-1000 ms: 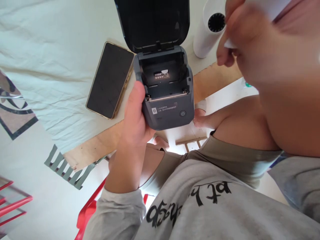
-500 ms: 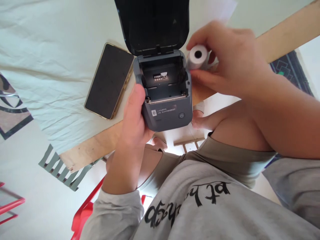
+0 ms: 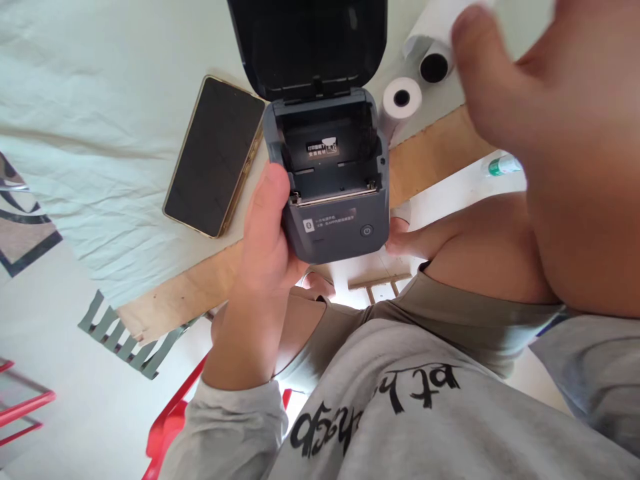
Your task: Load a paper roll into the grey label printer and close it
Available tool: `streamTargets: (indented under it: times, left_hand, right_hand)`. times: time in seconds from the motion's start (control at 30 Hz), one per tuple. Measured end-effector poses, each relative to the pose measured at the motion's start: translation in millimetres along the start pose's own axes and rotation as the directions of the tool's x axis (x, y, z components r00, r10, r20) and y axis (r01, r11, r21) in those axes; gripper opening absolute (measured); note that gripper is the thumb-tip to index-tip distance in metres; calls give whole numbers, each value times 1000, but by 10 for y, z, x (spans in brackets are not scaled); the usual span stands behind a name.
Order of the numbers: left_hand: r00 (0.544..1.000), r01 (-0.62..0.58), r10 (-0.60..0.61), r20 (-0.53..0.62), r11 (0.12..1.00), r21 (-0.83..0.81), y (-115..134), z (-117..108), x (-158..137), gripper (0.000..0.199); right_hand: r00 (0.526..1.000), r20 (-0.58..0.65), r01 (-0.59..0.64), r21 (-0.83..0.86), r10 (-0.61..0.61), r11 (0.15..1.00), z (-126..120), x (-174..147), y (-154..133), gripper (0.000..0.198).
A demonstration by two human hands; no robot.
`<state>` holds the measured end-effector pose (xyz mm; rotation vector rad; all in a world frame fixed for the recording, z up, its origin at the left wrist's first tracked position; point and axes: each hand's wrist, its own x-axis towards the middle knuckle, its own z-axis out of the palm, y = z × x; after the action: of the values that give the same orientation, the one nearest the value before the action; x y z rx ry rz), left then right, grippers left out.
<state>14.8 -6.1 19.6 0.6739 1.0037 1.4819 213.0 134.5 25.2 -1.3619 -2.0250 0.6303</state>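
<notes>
My left hand (image 3: 267, 230) grips a small dark grey label printer (image 3: 335, 227) by its left side, thumb on the edge. The printer's black lid (image 3: 310, 47) is swung up, and its paper bay holds no roll. Close to the printer's right side, a white paper roll (image 3: 401, 97) stands on end on the table. Behind that lies a partly unrolled paper roll with a dark core (image 3: 434, 68). My right hand (image 3: 530, 80) is raised at the upper right, thumb beside the loose paper. Its other fingers are blurred or out of frame, so I cannot tell whether it holds the paper.
A smartphone (image 3: 214, 157) lies dark-screened left of the printer on the pale tablecloth (image 3: 100, 120). The wooden table edge (image 3: 185, 290) runs below my hands. A green-and-white object (image 3: 503, 165) is beyond the edge at right. A red chair (image 3: 167, 427) shows at lower left.
My right hand has let go of the white roll and moved up and right, nearer the camera. The roll stays beside the printer. The second roll has come into view. The printer has barely moved.
</notes>
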Motion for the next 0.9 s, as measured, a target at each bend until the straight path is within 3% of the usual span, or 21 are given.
streamTargets:
  times: [0.03,0.1,0.2,0.33,0.37,0.47,0.5,0.6,0.7,0.8,0.9]
  left_hand:
    - [1000,23,-23,-7,1000,11,33,-16,-1,54]
    - [999,36,-35,-27,999,31,68,-22,0,52]
    - [1000,21,-21,-2,998,53,38,12,7,54]
    - [987,-159,159,-20,987,5,-10,33,17,61]
    - [998,-46,45,43,999,24,-1,28,17,57]
    - [1000,23,-24,17,998,50,54,3,6,51]
    - [1000,25,-26,3,999,46,69,-4,1,49]
    - [992,55,-61,107,997,59,75,-10,-11,48]
    - [993,-15,8,121,998,56,51,5,-20,60]
    - [1000,-14,13,16,999,50,36,2,-21,59]
    - [1000,-24,24,20,1000,3,18,-35,-1,52]
  right_hand:
    - [996,82,36,-220,-19,975,23,50,-2,68]
    - [980,197,93,-388,-16,917,70,119,-30,60]
    - [977,213,101,-384,-18,918,87,129,-91,57]
    - [995,92,-1,-415,44,910,35,99,-127,61]
    - [995,80,-25,-418,64,908,32,105,-123,61]
    - [990,87,-67,-410,113,910,63,148,-97,58]
    - [989,86,-79,-403,123,912,79,163,-92,56]
    - [988,72,-99,-378,136,920,108,182,-106,47]
    - [991,71,-81,-353,113,932,92,156,-150,43]
    - [987,46,-131,-317,153,939,58,113,-182,68]
    - [975,13,-217,-199,223,956,35,89,-171,81]
